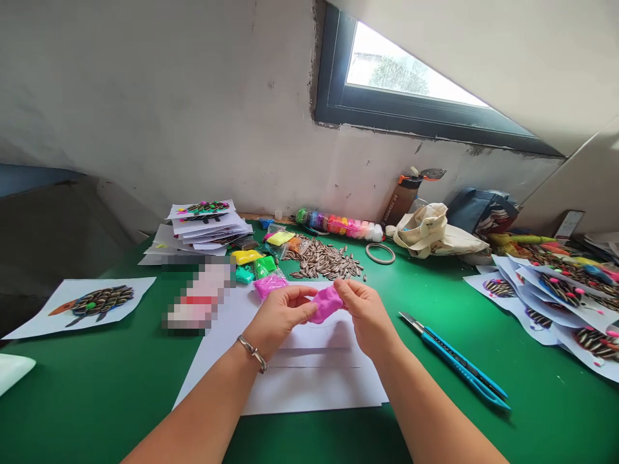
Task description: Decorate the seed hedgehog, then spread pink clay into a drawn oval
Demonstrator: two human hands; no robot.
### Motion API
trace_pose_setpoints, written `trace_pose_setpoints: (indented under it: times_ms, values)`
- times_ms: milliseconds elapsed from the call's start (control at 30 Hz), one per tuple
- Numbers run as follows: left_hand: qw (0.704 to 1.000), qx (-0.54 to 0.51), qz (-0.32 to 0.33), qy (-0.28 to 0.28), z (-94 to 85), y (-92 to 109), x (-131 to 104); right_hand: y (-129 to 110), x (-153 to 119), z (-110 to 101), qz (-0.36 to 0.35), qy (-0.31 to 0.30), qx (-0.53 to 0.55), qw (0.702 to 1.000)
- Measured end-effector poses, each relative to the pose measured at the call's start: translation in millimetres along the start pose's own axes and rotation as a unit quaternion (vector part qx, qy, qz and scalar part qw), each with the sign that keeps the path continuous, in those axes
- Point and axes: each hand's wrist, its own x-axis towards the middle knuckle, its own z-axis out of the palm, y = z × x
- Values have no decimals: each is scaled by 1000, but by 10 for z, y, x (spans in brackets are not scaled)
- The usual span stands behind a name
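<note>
The two hands are close together over the sheets of white paper (pixel 319 390). The left hand (pixel 285 312) pinches one side of a piece of pink clay (pixel 327 305) between thumb and fingers, and the right hand (pixel 363 309) pinches the other side. So the clay is in the air between both hands, above the paper.

Just behind the hands, a small clear bag (pixel 269 284) contains clay of a similar pink colour. Near it lie more small bags: one with yellow clay (pixel 246 257), one with green clay (pixel 265 265), and one with paler yellow clay (pixel 281 238). A pile of striped seeds (pixel 326 259) lies loose on the green table (pixel 120 380), beside these bags. Farther back, a long clear pack (pixel 345 225) holds many coloured pieces in a row, among them green, purple, pink, orange and white.

Against the wall leans a dark bottle (pixel 400 201) with orange at its top; on its side the words "BE YOUNGER" can be read. A cream cloth bag (pixel 425 233) rests beside it, but I cannot see its contents. The print on the pink and white packet (pixel 198 296), on the left, is blurred and cannot be read.
</note>
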Motion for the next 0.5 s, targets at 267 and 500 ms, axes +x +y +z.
trace_pose_setpoints:
  times_ms: [267, 500]
  values:
    - [999, -11, -4, 33, -9, 17, 5, -46, -53, -3, 88, -136, 33, 986]
    - [995, -73, -56, 23, -20, 33, -10, -40, -43, 18, 23, -58, 42, 997]
